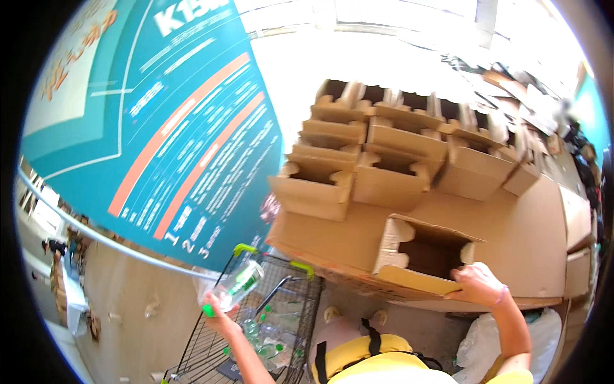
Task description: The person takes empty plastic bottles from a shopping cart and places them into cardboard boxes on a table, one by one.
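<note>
My left hand (221,315) is closed round a clear plastic bottle (242,285) with a green cap and a green label. The bottle is tilted, cap end down, over the shopping cart (300,267). Several clear bottles with green caps (268,350) lie inside the cart. At the near edge of a large cardboard surface stands an open cardboard box (412,279). My right hand (478,285) grips this box's near right corner, with the fingers closed on its wall. Deep shadow hides most of the box's inside.
Several open cardboard boxes (391,182) stand in rows farther back on the cardboard surface (511,221). A large teal printed board (211,153) rises at the left. White plastic bags (489,339) lie below the surface at the right. Flattened cardboard (505,83) is piled behind.
</note>
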Action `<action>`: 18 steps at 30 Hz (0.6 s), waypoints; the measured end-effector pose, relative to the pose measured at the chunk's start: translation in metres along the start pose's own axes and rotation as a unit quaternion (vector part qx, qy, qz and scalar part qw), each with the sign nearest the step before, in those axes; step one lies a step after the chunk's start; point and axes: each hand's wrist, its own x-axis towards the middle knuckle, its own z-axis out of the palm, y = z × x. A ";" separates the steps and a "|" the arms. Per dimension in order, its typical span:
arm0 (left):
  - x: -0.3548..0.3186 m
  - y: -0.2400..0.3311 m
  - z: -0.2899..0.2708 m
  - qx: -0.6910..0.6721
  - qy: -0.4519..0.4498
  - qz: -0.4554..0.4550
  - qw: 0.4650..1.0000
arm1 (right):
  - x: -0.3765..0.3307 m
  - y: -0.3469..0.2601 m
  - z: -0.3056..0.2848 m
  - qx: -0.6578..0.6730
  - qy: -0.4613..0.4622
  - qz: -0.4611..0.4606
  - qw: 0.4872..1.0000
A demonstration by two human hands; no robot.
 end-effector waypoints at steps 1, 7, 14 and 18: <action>-0.025 0.028 0.025 -0.061 -0.075 0.064 0.993 | -0.004 0.010 0.009 0.011 0.019 -0.019 1.000; -0.164 0.140 0.156 -0.131 -0.446 0.291 0.836 | -0.012 0.021 0.025 0.049 0.067 -0.037 0.996; -0.317 0.160 0.267 0.176 -0.750 0.442 0.459 | -0.037 0.016 0.036 0.115 0.199 0.020 0.973; -0.348 0.093 0.315 0.397 -0.735 0.517 0.187 | -0.041 0.018 0.044 0.177 0.247 0.001 0.953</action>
